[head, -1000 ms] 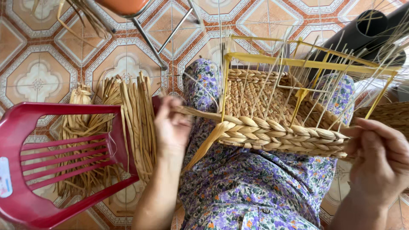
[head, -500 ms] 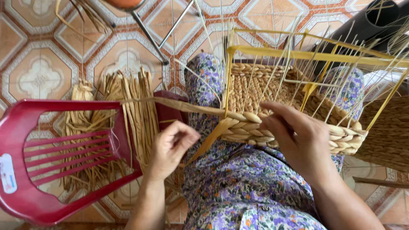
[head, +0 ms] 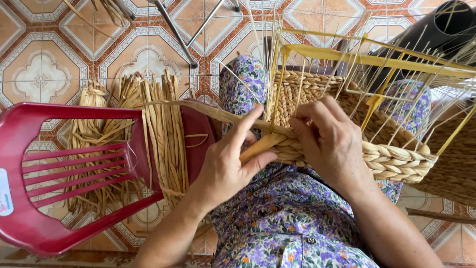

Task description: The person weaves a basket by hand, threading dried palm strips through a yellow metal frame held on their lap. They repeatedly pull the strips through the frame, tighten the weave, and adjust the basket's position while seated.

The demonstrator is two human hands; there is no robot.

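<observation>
Hands at a half-woven straw basket (head: 391, 159) resting on a floral-print lap: left hand (head: 230, 166) pinching a flat straw strand (head: 198, 110) at the braided rim, right hand (head: 329, 141) curled over that rim, fingers closed on it. Red plastic chair (head: 64, 164) left, draped with straw bundles (head: 163, 134), small blue-white oval label (head: 5, 193) at its edge

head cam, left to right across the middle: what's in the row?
red plastic chair → bundle of dried straw strands → left hand → right hand → half-woven basket on its yellow frame
</observation>
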